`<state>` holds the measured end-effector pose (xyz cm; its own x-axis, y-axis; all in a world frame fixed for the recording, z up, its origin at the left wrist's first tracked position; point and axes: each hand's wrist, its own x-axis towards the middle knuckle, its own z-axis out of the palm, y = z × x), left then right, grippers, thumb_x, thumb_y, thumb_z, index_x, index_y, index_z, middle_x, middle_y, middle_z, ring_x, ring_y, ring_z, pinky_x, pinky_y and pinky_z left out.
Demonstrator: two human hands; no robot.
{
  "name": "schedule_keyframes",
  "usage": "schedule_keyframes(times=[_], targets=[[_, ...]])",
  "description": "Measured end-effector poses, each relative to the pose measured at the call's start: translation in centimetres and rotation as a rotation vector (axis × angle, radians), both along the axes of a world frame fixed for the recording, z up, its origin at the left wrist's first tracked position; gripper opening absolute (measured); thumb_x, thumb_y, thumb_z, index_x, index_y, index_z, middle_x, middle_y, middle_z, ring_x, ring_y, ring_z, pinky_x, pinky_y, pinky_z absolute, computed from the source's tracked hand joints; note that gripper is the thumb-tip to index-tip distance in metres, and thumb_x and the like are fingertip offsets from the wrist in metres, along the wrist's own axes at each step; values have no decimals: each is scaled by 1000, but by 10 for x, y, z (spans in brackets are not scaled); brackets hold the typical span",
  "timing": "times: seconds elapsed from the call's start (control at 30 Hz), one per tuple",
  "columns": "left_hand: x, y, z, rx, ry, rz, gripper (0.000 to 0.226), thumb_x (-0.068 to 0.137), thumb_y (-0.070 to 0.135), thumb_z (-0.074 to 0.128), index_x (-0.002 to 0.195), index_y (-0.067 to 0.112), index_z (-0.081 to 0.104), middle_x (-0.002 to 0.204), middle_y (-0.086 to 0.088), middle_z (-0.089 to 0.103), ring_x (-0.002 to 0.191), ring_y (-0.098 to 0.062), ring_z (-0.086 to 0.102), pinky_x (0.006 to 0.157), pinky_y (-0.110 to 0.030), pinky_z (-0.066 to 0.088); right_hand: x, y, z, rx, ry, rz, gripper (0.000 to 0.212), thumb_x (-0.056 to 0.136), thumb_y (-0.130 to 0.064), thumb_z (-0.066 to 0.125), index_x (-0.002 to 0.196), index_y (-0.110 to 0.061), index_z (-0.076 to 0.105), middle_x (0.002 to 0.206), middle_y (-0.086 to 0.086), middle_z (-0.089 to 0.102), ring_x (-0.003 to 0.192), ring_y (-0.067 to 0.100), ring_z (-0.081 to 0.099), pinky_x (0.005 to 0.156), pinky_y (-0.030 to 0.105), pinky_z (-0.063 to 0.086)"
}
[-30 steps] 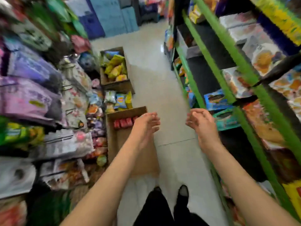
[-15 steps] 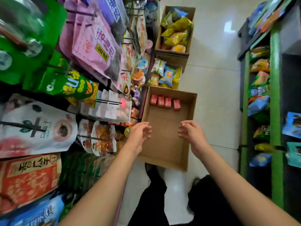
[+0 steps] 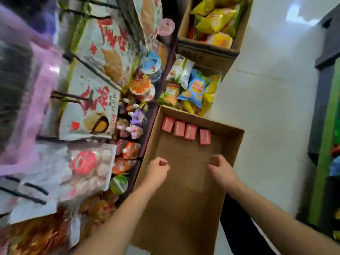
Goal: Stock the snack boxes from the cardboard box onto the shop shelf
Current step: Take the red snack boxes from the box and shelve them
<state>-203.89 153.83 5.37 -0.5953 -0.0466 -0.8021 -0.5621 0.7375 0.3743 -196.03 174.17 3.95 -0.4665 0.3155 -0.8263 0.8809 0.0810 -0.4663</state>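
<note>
Since the earlier frame the view has tipped further down and closer over the cardboard box point(image 3: 185, 181), and both hands have advanced from above its near end to above its middle; the four red snack boxes have not shifted. The left hand point(image 3: 157, 172) hovers over the left part of the box floor with its fingers curled loosely inward, holding nothing. The right hand point(image 3: 221, 171) hovers over the right part, fingers likewise curled and empty; the frame is slightly blurred, so how tightly they curl cannot be told. The snack boxes point(image 3: 185, 130) stand in a row against the far wall of the box, three close together and the fourth just apart to the right, all well ahead of both hands. The shop shelf point(image 3: 323, 144), green-edged, runs along the right side of the aisle; hanging packets point(image 3: 95, 100) fill the rack on the left, and two other cartons of crisp bags point(image 3: 193, 87) sit beyond the box. Assessment: the step in hand is the reach for the remaining stock. It is best done by extending to the far wall, opening the fingers before contact, and pinching the packs by their long sides, the grouped three together if the grip allows, so none tips flat. The loose fourth pack is the likeliest to be knocked over.
</note>
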Motion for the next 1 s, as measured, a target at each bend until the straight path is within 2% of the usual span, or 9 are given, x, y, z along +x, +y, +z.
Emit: schedule_keyframes(times=[0.03, 0.1, 0.17, 0.33, 0.5, 0.67, 0.8, 0.93, 1.0], targets=[[-16, 11, -30, -59, 8, -125, 16, 88, 19, 63, 105, 20, 63, 106, -2, 58, 89, -19, 59, 76, -26, 50, -15, 11, -26, 44, 0, 75, 39, 87, -22, 64, 122, -26, 47, 100, -14, 54, 84, 5, 59, 56, 14, 49], [-47, 31, -88, -185, 72, -395, 36, 85, 22, 65, 120, 18, 58, 122, -7, 48, 111, -28, 52, 94, -36, 46, -44, 31, -81, 201, -26, 300, 58, 84, -20, 66, 136, -22, 41, 127, 0, 48, 108, 21, 57, 84, 32, 56], [-79, 48, -140, -304, 191, -672, 53, 82, 23, 66, 131, 17, 48, 133, -9, 41, 123, -32, 43, 102, -43, 39, -68, 48, -137, 363, -59, 557, 77, 83, -20, 68, 149, -22, 27, 149, 10, 32, 131, 35, 41, 107, 48, 39], [-147, 64, -244, -482, 333, -1160, 68, 93, 17, 46, 154, 16, 16, 158, -15, 17, 143, -37, 18, 112, -54, 24, -93, 63, -249, 459, -82, 977, 79, 93, -12, 46, 156, -23, 0, 162, 5, 4, 147, 33, 10, 115, 55, 22], [-164, 53, -289, -482, 373, -1305, 80, 90, 8, 51, 155, 19, 6, 158, -13, 14, 143, -38, 16, 110, -49, 30, -96, 50, -290, 621, 168, 975, 77, 91, -9, 49, 156, -17, 9, 154, 13, 19, 133, 43, 23, 96, 57, 42], [-165, 51, -299, -487, 459, -1351, 79, 87, 18, 58, 153, 17, 15, 145, -15, 28, 126, -40, 32, 98, -53, 37, -108, 41, -302, 375, 243, 845, 103, 80, -9, 66, 155, -29, -2, 154, 8, 9, 139, 37, 19, 111, 50, 29], [-161, 60, -306, -387, 363, -1236, 78, 85, 16, 61, 151, 20, 20, 146, -17, 22, 131, -40, 27, 95, -55, 42, -113, 34, -308, 416, 192, 847, 110, 74, -8, 74, 154, -28, 1, 152, 8, 9, 137, 40, 20, 107, 54, 33], [-158, 51, -312, -339, 262, -1319, 117, 70, 38, 82, 155, 25, 1, 155, -10, 14, 141, -36, 16, 96, -51, 43, -116, 27, -316, 476, 177, 805, 105, 63, -30, 86, 146, -25, 22, 145, 10, 24, 131, 39, 29, 92, 56, 43], [-150, 51, -313, -360, 273, -1316, 110, 72, 42, 78, 154, 23, 7, 151, -10, 23, 138, -36, 21, 92, -51, 46, -115, 26, -320, 504, 195, 811, 102, 59, -39, 87, 141, -22, 28, 142, 9, 31, 128, 38, 32, 88, 53, 44]])
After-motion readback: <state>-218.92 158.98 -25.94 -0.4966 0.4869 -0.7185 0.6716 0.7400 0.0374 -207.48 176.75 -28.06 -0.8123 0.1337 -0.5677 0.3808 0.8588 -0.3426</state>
